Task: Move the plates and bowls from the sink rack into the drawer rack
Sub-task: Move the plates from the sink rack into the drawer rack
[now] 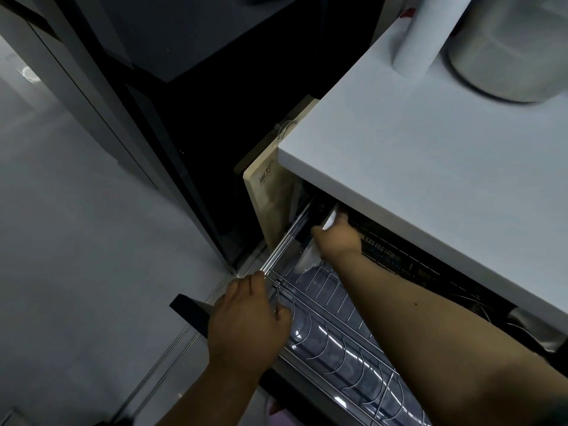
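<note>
Reaching deep under the bench (430,167), the right hand (338,238) pinches a white plate (307,256) on edge, rim up and face toward the drawer's back, to slot it in the drawer rack (338,342), while left hand (246,327) fingers curl on the rail, probably steadying it.

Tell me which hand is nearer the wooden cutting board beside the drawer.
Right. The right hand holds a white plate at the back of the drawer rack, just beside the cutting board. The left hand grips the rack's front corner, farther away.
</note>
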